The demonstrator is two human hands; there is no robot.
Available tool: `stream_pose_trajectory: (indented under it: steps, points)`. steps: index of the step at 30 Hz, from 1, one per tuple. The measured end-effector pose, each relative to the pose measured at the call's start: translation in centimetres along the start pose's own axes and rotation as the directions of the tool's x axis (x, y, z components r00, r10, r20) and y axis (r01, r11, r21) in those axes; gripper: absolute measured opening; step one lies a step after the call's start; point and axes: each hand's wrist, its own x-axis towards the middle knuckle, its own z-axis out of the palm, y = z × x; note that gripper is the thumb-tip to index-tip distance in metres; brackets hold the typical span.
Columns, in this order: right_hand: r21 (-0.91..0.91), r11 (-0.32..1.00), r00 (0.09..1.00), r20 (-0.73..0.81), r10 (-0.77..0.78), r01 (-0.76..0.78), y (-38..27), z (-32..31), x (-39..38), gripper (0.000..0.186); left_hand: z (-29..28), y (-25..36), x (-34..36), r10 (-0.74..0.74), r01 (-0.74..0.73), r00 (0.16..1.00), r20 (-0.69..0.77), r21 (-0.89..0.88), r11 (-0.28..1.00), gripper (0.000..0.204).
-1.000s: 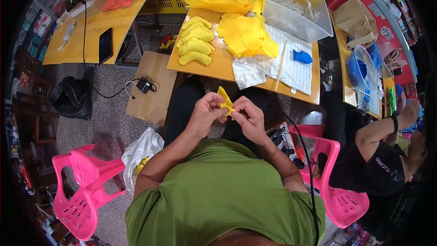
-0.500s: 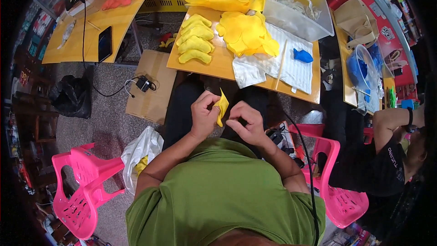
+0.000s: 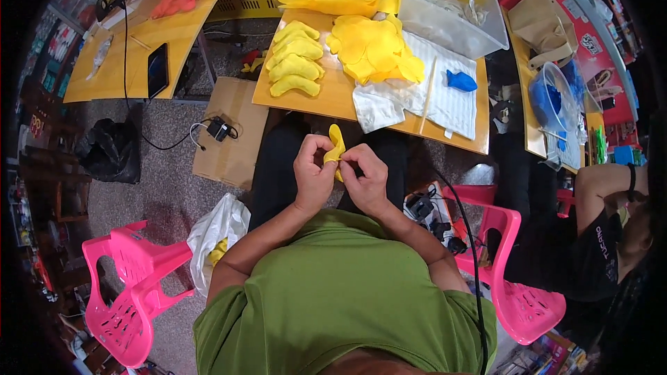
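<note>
From where I stand, the left hand (image 3: 313, 172) grips the yellow cloth piece (image 3: 338, 142) over the gap between the legs (image 3: 274, 167), and the right hand (image 3: 366, 172) has its fingertips drawn together at the edge, though whether they pinch it I cannot tell. If the left grip loosens, this small, soft piece could, I think, twist or drop to the floor (image 3: 167, 175).

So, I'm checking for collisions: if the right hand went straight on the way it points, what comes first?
Most likely the yellow cloth piece, which the right hand seems to touch; the left hand lies just beyond, though depth is unclear.
</note>
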Motion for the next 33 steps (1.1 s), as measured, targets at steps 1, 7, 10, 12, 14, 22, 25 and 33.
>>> stream_pose_trajectory:
  steps: [1,7,10,12,14,22,25,33]
  points:
    - [0.000,1.000,1.000,0.000,0.000,0.000,0.0,-0.1,0.1,0.018,0.0,-0.1,0.0,0.024,-0.024,1.000,-0.006,-0.015,1.000,0.016]
    - [0.069,0.994,0.982,0.162,-0.097,0.086,-0.7,-1.1,0.9,0.014,-0.5,0.5,0.9,0.172,-0.182,0.983,0.060,0.237,0.954,0.023]
    - [0.124,0.991,0.957,0.281,-0.074,0.040,-0.8,-1.8,1.2,0.014,-0.7,0.8,1.0,0.288,-0.303,0.953,0.093,0.258,0.918,0.034]
    - [0.148,0.988,0.953,0.302,-0.010,-0.037,-0.6,-1.8,0.8,0.014,-0.6,1.0,1.2,0.326,-0.341,0.940,0.102,0.229,0.912,0.038]
    - [0.169,0.979,0.944,0.324,0.053,-0.113,-0.5,-2.0,0.7,0.014,-0.4,1.0,1.4,0.364,-0.379,0.925,0.109,0.199,0.904,0.043]
    - [0.101,0.994,0.942,0.336,0.001,-0.037,-0.9,-2.4,0.8,0.014,-0.6,1.4,1.9,0.484,-0.494,0.867,0.118,0.331,0.804,0.030]
    - [-0.203,0.972,0.978,0.194,-0.083,0.122,0.2,-2.0,0.3,0.013,-0.3,0.5,1.0,0.361,-0.368,0.928,0.092,0.373,0.852,0.021]
    - [-0.389,0.919,0.994,0.110,-0.025,0.067,2.4,-0.2,-0.8,0.016,-0.3,-3.4,-1.5,-0.310,0.314,0.949,0.058,-0.061,0.948,0.012]
